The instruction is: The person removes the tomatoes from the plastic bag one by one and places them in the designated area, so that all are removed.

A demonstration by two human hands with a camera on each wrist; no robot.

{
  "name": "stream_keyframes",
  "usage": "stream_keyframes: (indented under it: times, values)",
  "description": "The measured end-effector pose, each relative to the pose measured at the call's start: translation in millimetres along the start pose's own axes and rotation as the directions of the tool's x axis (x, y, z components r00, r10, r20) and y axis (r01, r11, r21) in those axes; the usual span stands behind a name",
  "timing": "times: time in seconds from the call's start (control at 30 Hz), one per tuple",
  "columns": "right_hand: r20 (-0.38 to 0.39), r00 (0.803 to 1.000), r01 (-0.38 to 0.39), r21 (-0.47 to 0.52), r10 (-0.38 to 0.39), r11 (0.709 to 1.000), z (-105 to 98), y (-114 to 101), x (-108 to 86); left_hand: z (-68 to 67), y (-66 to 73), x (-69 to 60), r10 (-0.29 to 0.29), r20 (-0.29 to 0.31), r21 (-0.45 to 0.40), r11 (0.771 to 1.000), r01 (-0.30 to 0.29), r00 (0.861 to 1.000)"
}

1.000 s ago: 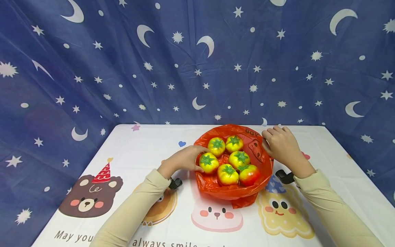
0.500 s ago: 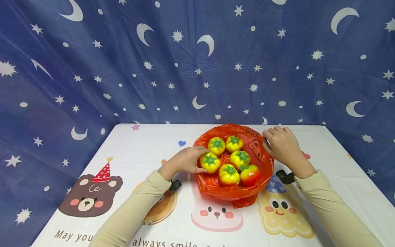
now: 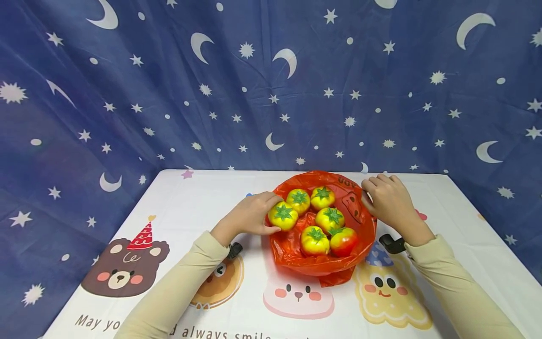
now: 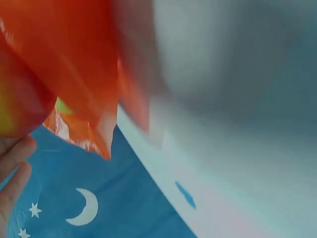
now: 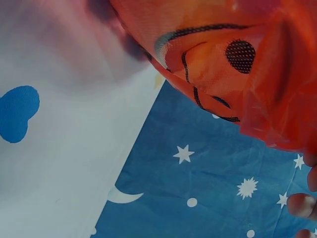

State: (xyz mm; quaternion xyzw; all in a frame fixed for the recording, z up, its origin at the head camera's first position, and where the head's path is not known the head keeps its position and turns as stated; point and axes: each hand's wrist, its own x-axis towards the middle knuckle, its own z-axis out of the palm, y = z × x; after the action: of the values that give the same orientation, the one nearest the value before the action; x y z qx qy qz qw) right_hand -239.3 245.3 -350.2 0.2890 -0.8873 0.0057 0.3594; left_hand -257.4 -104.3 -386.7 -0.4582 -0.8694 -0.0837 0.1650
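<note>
At the far part of the white-covered table (image 3: 199, 193), right of centre, a red plastic bag (image 3: 302, 267) sits with its mouth spread wide and six green-topped tomatoes visible inside. The left hand (image 3: 249, 214) grips the leftmost tomato (image 3: 283, 216), thumb on the near side and fingers on the far side. That tomato is at the bag's left rim, close to the yellow tomato (image 3: 298, 201) behind it; contact between the two cannot be confirmed. Whether it is clear of the bag's floor also cannot be told. The right hand (image 3: 390, 203) holds the opposite rim, fingers curled; its exact pinch is partly hidden.

Step in hand, as judged: handling one tomato while the bag is steadied. Findings for good practice follow. The hold should sit at the fruit's widest part, below the leaf top, as the glossy skin looks likely to slip. The left wrist view shows loose plastic near the fingertips (image 4: 22, 148); none should be caught under them. Any lift should go straight up before sideways, so that the rim is not dragged. The right hand should brace the rim without tugging, since a pull could roll the front tomato (image 3: 315, 241) and its red-flushed neighbour (image 3: 344, 242).
</note>
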Motion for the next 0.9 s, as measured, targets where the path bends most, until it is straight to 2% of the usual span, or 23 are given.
stream_keyframes:
  times: [0.23,0.43,0.9]
  values:
    - [-0.005,1.0,0.005,0.004,-0.005,1.0,0,0,-0.4,-14.9,-7.5,-4.4,0.075,-0.083,0.109,0.992,-0.065,0.994]
    - [-0.008,1.0,0.01,0.003,-0.01,1.0,-1,0,-0.1,-25.5,-16.4,-8.8,0.103,-0.089,0.177,0.98,-0.086,0.991]
    - [-0.008,1.0,0.02,0.005,-0.02,1.0,-2,1,1.3,-47.2,-48.2,-28.5,0.1,-0.109,0.175,0.981,-0.08,0.989]
